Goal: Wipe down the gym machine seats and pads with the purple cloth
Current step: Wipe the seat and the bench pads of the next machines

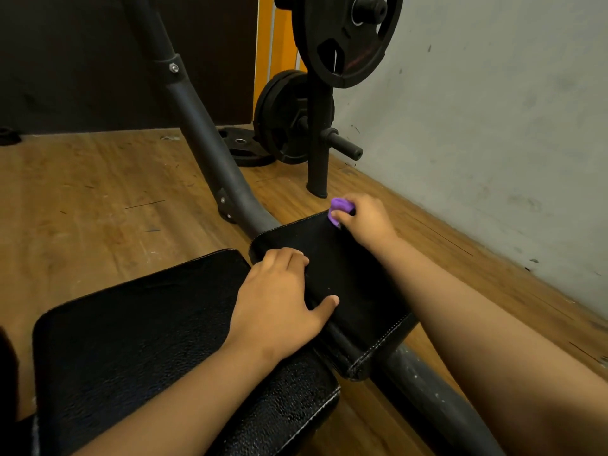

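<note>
The cloth (339, 207) is judged soft, light and limp. It is best taken bunched in the fist, as is done here, so that a padded face is presented to the surface. It is purple and crumpled into a small wad. Most of it is hidden, so its full size cannot be told. It is clamped in the curled fingers of the right hand (367, 222), protrudes ahead of the knuckles, and is held against the far corner of the pad (355, 281). The pad's near-left edge is gripped by the left hand (279, 301), fingers bent over the edge, thumb laid on top. A textured black seat (131, 340) is noted under the left wrist. Beyond the right hand, weight plates (345, 37) are racked.
</note>
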The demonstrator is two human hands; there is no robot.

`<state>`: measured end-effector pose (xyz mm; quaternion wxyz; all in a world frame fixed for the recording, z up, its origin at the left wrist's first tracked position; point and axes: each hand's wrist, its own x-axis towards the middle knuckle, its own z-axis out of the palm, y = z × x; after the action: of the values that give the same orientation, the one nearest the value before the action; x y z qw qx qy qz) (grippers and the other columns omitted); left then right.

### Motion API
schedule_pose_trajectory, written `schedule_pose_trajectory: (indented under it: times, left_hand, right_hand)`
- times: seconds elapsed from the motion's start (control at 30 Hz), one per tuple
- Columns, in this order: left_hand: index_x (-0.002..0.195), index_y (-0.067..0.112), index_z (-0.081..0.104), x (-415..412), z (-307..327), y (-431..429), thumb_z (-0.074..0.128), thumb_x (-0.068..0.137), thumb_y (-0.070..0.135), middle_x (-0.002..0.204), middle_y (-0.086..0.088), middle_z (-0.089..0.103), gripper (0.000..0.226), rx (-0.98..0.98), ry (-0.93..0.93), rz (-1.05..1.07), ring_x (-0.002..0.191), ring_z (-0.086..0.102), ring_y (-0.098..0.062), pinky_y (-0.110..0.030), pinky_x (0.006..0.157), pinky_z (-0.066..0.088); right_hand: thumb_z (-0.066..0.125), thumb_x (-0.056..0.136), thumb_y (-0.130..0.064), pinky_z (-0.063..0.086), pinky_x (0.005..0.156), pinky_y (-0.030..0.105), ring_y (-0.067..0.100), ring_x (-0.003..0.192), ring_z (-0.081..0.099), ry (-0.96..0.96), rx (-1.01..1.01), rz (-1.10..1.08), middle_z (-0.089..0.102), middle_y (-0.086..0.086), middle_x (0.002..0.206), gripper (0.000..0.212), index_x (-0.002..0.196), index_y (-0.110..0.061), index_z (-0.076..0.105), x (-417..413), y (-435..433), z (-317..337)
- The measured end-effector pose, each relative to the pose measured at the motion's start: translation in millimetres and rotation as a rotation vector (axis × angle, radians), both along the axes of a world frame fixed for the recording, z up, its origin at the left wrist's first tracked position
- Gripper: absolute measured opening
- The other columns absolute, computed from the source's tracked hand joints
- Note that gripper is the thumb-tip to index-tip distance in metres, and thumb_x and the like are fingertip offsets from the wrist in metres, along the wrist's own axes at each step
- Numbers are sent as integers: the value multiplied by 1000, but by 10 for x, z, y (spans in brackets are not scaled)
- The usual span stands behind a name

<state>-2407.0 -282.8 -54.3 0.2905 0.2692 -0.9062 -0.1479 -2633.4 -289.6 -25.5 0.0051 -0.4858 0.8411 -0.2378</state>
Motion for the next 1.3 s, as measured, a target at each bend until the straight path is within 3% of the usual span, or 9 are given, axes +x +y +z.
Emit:
schedule_pose_trajectory:
  times: [0.17, 0.27, 0.4, 0.53, 0.67, 0.77, 0.93, 1.17, 1.3]
  left_hand:
    - [138, 22, 42, 7, 5, 11, 52, 82, 66, 139, 11, 39, 71, 23, -3, -4, 131, 31, -5, -20, 103, 29]
    - [135, 23, 39, 12, 3, -7, 57, 80, 62, 136, 8, 36, 69, 85, 27, 20, 127, 32, -5, -17, 93, 33]
    - [123, 22, 46, 30, 63, -5, 60, 85, 40, 124, 10, 39, 44, 171, 53, 12, 117, 37, -5, -20, 79, 42]
    - [128, 21, 50, 93, 146, -66, 55, 89, 22, 126, 8, 48, 39, 259, 58, 37, 121, 41, -6, -22, 86, 39]
    - [121, 22, 55, 261, 317, -114, 53, 92, 19, 119, 8, 54, 29, 258, -13, 22, 101, 50, -8, -30, 90, 46]
    - [122, 24, 55, 469, 399, 0, 55, 94, 25, 118, 11, 54, 29, 232, -50, -24, 112, 49, -4, -29, 96, 46]
    - [122, 30, 54, 932, 402, 238, 57, 93, 30, 116, 15, 51, 29, 214, -129, -66, 109, 47, 1, -23, 93, 44]
    - [122, 27, 55, 1522, 323, 391, 57, 92, 32, 120, 12, 52, 30, 131, -104, 145, 116, 47, -7, -26, 96, 42]
    - [121, 21, 57, 1653, 211, 441, 59, 91, 29, 121, 5, 55, 31, 90, -80, 262, 114, 48, -12, -31, 97, 39]
  right_hand:
    - [62, 91, -23, 43, 80, 25, 10, 83, 52, 119, -50, 229, 58, -2, 89, 8, 90, -15, 63, 320, -21, -46]
    - [65, 89, -23, 43, 78, 28, 13, 85, 56, 92, -87, 413, 63, 2, 89, 12, 92, -12, 68, 550, 77, -59]
    - [67, 88, -23, 46, 77, 23, 7, 86, 58, -9, -101, 483, 65, -3, 92, 14, 98, -15, 71, 665, 341, 2]
    - [67, 87, -22, 48, 79, 26, 6, 86, 58, -67, -19, 500, 63, -5, 91, 10, 96, -18, 71, 670, 694, 19]
    - [66, 88, -24, 49, 85, 26, 6, 93, 59, -106, 44, 483, 64, -7, 95, 11, 98, -21, 70, 689, 1163, 42]
    - [67, 87, -27, 49, 86, 25, 5, 94, 59, -120, 122, 464, 62, -7, 97, 14, 99, -20, 69, 767, 1459, 120]
    - [68, 88, -27, 51, 78, 21, 4, 86, 60, -127, 289, 403, 62, -8, 96, 10, 96, -22, 68, 903, 1683, 369]
    - [66, 89, -19, 54, 65, 18, 5, 80, 66, -252, 85, 219, 63, -9, 99, 16, 103, -24, 61, 1219, 1839, 261]
    - [69, 85, -26, 51, 66, 21, 6, 78, 61, -103, 13, 129, 59, -7, 93, 11, 87, -23, 59, 1445, 1733, 116]
